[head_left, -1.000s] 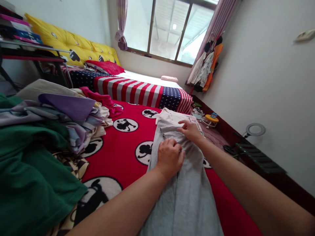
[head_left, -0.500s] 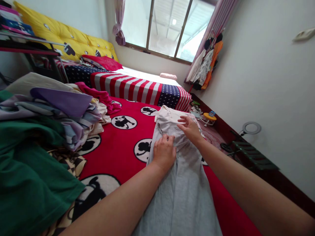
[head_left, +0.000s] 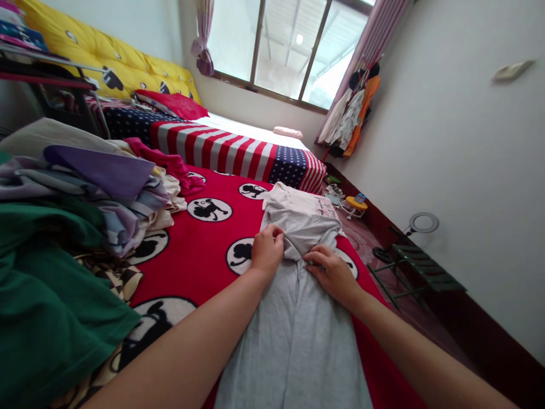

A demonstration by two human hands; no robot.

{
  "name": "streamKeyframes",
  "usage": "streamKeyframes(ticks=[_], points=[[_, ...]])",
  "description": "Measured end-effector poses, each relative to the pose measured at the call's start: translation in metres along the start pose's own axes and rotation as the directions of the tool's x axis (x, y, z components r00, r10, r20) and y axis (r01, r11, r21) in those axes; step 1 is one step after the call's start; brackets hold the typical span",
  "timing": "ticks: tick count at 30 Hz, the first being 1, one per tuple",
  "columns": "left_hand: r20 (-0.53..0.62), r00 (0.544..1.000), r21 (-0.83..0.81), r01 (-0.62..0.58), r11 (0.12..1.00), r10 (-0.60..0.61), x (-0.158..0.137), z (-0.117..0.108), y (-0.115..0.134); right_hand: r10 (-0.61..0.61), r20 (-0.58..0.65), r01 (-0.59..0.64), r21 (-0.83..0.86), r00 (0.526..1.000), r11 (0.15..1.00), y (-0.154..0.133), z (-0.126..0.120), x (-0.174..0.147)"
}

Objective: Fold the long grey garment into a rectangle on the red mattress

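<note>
A long pair of light grey pants [head_left: 293,341] lies lengthwise on a red blanket [head_left: 208,244] printed with black figures in white circles. At the left edge of their upper part, my left hand [head_left: 268,247] has its fingers curled closed on the fabric. My right hand [head_left: 332,274] is lower and to the right, thumb and fingers pinching the grey cloth near the middle. Between the hands the cloth is bunched in folds. Just beyond the pants' far end lies a pale pink garment [head_left: 293,199], partly covered by the grey fabric.
A heap of clothes lies on the left, with a green garment [head_left: 55,289] and a purple piece [head_left: 100,167]. Behind is a bed with a stars-and-stripes cover [head_left: 221,147]. On the right stand a green slatted stool [head_left: 426,267], a ring light [head_left: 423,221] and a yellow stool [head_left: 356,203].
My right hand has come down from above the far end onto the grey cloth and pinches it. My left hand has shifted slightly up and left, its fingers now curled on the fabric.
</note>
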State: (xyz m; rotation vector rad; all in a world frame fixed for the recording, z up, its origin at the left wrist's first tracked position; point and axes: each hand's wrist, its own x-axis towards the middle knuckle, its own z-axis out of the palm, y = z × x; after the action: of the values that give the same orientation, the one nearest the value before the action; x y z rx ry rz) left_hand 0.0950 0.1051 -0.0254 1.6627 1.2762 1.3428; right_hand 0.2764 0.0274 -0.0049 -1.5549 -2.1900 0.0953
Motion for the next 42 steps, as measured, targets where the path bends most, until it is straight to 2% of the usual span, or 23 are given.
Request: streamKeyframes(ticks=[5,11,14,16,18,20,21,23,25,27,30,33,36,42], points=[[-0.091,0.993,-0.036,0.071,0.997,-0.074,0.011,-0.005,-0.005,-0.012,-0.009,0.013,0.046,1.0,0.999,-0.002,-0.012,-0.005],[-0.094,0.994,-0.037,0.057,0.998,-0.061,0.011,-0.005,-0.007,-0.011,0.07,0.009,0.029,0.997,1.0,0.004,-0.026,-0.02],[-0.126,0.991,0.042,-0.03,0.999,0.036,0.006,-0.006,-0.001,0.004,0.126,-0.004,-0.003,0.992,1.0,0.005,-0.027,-0.015],[-0.128,0.974,0.141,-0.168,0.976,0.186,0.0,-0.006,0.005,0.031,0.082,-0.029,-0.031,0.996,0.999,0.005,-0.029,-0.004],[-0.041,0.933,0.208,-0.342,0.917,0.357,-0.007,-0.005,0.011,0.052,-0.068,-0.057,-0.065,0.996,0.996,0.009,-0.03,0.012],[0.126,0.872,0.21,-0.489,0.847,0.472,-0.014,-0.003,0.016,0.037,-0.218,-0.058,-0.089,0.975,0.994,0.016,-0.031,0.027],[0.226,0.835,0.209,-0.544,0.813,0.501,-0.017,-0.002,0.018,0.024,-0.246,-0.052,-0.109,0.969,0.993,0.021,-0.032,0.034],[0.417,0.76,0.224,-0.618,0.754,0.499,-0.021,0.001,0.02,0.072,-0.185,-0.11,-0.202,0.98,0.973,0.031,-0.032,0.043],[0.532,0.708,0.257,-0.658,0.708,0.465,-0.024,0.003,0.02,0.22,-0.105,-0.243,-0.338,0.97,0.909,0.041,-0.033,0.048],[0.567,0.689,0.289,-0.679,0.674,0.451,-0.024,0.004,0.02,0.354,-0.113,-0.366,-0.432,0.929,0.824,0.047,-0.035,0.053],[0.571,0.685,0.324,-0.694,0.642,0.453,-0.025,0.005,0.021,0.37,-0.188,-0.414,-0.447,0.91,0.793,0.045,-0.037,0.071],[0.589,0.665,0.336,-0.718,0.61,0.459,-0.027,0.005,0.022,0.312,-0.175,-0.357,-0.401,0.934,0.843,0.033,-0.028,0.1],[0.613,0.643,0.335,-0.737,0.587,0.458,-0.029,0.006,0.024,0.27,-0.077,-0.28,-0.318,0.96,0.906,0.018,-0.008,0.128],[0.607,0.651,0.338,-0.73,0.594,0.456,-0.028,0.007,0.021,0.186,0.095,-0.158,-0.247,0.978,0.956,-0.001,0.024,0.153]])
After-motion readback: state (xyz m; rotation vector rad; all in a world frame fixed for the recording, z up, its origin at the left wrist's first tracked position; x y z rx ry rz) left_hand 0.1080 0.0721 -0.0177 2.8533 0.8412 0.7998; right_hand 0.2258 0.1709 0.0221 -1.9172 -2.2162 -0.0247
